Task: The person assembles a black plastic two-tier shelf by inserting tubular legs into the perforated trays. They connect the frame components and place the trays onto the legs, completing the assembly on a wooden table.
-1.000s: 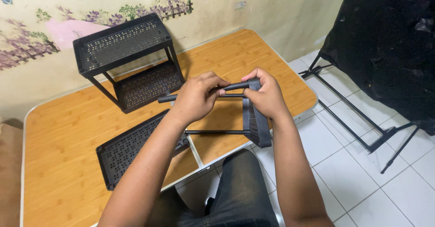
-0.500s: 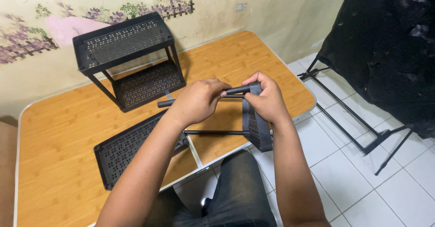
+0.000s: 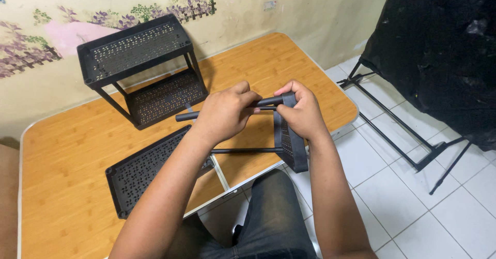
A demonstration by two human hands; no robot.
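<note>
Left hand (image 3: 223, 115) clenched round black rod (image 3: 187, 116), right hand (image 3: 302, 115) gripping perforated shelf panel (image 3: 290, 143) on edge, frame centre. We judge rod-into-corner-socket step underway; next needs straight alignment, firm push. Assembled rack (image 3: 139, 68) upper left.

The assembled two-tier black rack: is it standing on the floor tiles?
No. The two-tier rack stands on the wooden table near the wall, beyond the left hand.
</note>
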